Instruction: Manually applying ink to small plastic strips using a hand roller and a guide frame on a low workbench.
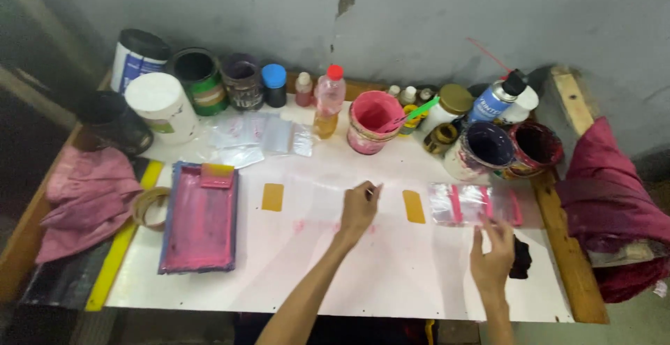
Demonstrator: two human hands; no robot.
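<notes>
The table [391, 275] is white, smeared faintly pink near its middle, with a bare wooden edge. Two mustard-yellow patches [273, 197] sit on it. The printing screen [199, 219] is stained pink inside a blue-grey frame. The clear plastic bags [469, 203] carry pink stripes. A pink paint tub [372, 120] stands by a bottle with a red cap [330, 99]. The spray can [492, 101] is blue and white. The rag [87, 195] is dusty pink, the cloth [606, 198] dark magenta. A yellow strip [120, 244] runs along the table's left side.
</notes>
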